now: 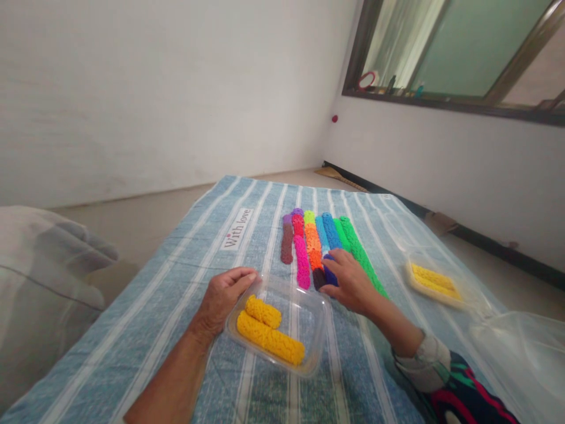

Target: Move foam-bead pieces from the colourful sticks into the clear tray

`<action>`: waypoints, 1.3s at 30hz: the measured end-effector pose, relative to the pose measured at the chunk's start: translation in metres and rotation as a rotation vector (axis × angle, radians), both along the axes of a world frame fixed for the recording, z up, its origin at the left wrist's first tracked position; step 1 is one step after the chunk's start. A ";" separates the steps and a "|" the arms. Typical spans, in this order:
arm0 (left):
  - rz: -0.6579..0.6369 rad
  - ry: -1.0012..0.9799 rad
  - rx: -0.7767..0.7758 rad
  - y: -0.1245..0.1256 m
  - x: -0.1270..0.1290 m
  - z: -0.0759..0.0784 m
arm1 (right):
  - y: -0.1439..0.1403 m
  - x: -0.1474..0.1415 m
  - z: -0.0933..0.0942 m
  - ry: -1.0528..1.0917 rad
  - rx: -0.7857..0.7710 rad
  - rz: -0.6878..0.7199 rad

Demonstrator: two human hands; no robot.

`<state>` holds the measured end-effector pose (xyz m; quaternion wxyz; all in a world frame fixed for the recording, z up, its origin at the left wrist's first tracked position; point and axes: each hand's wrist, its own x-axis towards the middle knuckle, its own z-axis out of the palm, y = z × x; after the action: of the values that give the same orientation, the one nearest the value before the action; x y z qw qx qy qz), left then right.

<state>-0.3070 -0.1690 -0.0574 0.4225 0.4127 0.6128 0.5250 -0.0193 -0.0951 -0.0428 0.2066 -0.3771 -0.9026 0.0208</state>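
Your hands at the clear tray, on the striped cloth.

Your left hand, fingers curled, grips the clear tray holding two yellow rolls. Just beyond the tray, your right hand has its fingertips pinching a dark blue roll in the colored row. Right of the tray, well apart, sits a second tray.
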 end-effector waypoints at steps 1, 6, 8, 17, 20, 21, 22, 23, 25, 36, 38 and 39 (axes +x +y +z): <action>-0.003 -0.001 0.001 0.000 0.000 -0.001 | 0.002 -0.001 -0.001 -0.027 -0.005 -0.002; -0.003 -0.023 -0.005 0.000 0.001 0.000 | 0.008 -0.006 -0.005 -0.117 -0.033 -0.012; -0.003 -0.027 -0.006 0.000 0.001 0.000 | 0.009 -0.008 -0.005 -0.134 -0.049 -0.019; -0.022 0.015 0.024 0.000 -0.001 -0.005 | 0.017 -0.011 0.004 -0.212 -0.133 0.031; -0.014 0.026 0.021 0.000 0.000 -0.003 | 0.019 -0.011 0.003 -0.227 -0.144 0.036; -0.013 0.034 0.017 -0.001 0.001 -0.002 | 0.020 -0.011 0.002 -0.230 -0.147 0.038; -0.014 0.041 0.015 -0.001 0.001 -0.001 | 0.021 -0.011 0.002 -0.232 -0.149 0.040; -0.015 0.048 0.016 -0.001 0.002 0.001 | 0.021 -0.012 0.001 -0.233 -0.151 0.041; -0.020 0.055 0.019 -0.002 0.002 0.003 | 0.022 -0.012 0.001 -0.237 -0.151 0.042; -0.013 0.057 0.027 -0.001 0.003 0.003 | 0.020 -0.009 -0.002 -0.186 -0.152 0.073; -0.016 0.063 0.026 -0.001 0.003 0.003 | 0.020 -0.009 -0.003 -0.184 -0.154 0.079; -0.017 0.060 0.022 -0.001 0.003 0.003 | 0.021 -0.009 -0.004 -0.185 -0.155 0.082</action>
<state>-0.3039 -0.1702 -0.0546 0.4035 0.4382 0.6159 0.5156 -0.0280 -0.0743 -0.0466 0.0917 -0.3552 -0.9281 0.0641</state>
